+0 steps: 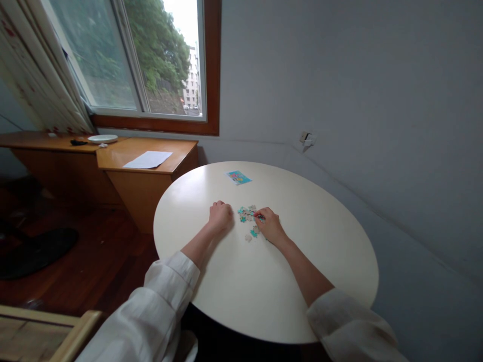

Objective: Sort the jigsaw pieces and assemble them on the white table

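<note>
Puzzle pieces: a small cluster (247, 214) lies between the two hands around the middle of the round tabletop (317, 216), probably gathered there for easy reach from either side.
Right hand: bent over the cluster's right edge (270, 226), thumb and fingertips drawn close together, a posture that suits picking at small flat pieces; whether a piece is pinched, I cannot tell.
Left hand: apart from the right, curled on the tabletop just left of the cluster (221, 215), perhaps as a steadying rest; its fingers are too hidden to tell if they grip anything.
Nearer pieces: a teal one (254, 233) and a pale one (248, 238) lie on the wearer's side of the cluster, seemingly set aside.
Picture card: flat beyond the cluster (238, 177), likely placed there to stay visible past both hands.
</note>
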A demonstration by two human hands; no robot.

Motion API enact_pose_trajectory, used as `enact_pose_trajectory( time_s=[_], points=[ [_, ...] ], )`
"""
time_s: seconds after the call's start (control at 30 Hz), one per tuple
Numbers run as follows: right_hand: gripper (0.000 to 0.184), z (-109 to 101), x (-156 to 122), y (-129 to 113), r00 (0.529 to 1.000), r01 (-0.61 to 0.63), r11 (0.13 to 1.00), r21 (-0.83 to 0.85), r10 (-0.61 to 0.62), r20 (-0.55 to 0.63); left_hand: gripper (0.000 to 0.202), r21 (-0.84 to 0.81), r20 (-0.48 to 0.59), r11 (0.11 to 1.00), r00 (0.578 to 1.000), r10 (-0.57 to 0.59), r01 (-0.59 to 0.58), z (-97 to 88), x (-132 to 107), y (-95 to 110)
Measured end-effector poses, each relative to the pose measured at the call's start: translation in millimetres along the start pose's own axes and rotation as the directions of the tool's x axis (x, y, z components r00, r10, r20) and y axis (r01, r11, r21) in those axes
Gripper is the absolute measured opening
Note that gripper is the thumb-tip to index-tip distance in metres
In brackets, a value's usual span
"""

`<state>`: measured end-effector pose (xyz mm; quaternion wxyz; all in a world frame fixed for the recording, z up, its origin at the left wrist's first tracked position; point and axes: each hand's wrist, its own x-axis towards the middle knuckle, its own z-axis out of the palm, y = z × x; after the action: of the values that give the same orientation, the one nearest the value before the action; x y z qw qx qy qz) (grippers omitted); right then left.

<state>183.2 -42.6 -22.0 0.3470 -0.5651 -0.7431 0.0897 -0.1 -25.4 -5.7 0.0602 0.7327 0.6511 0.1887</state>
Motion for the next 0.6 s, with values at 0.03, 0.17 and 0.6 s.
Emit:
enact_pose_trajectory(
  time_s=[0.03,0.17,0.6],
  points=[
    [0.014,0.1,0.0,0.0,1.000,0.001,1.000,0.004,-0.001,-0.001,0.026,0.026,0.025,1.000,1.000,0.010,-0.010,0.1,-0.3,0.2],
    [0.014,0.9,0.1,0.6,1.000,0.003,1.000,0.013,-0.003,0.001,0.026,0.070,0.047,0.997,0.999,0.023,-0.027,-0.4,-1.4,0.9],
    [0.013,1.9,0.6,3.4,0.999,0.032,0.999,0.028,-0.032,-0.009,0.027,0.027,0.031,0.999,0.999,-0.037,0.036,-4.1,-1.9,5.3]
  ],
)
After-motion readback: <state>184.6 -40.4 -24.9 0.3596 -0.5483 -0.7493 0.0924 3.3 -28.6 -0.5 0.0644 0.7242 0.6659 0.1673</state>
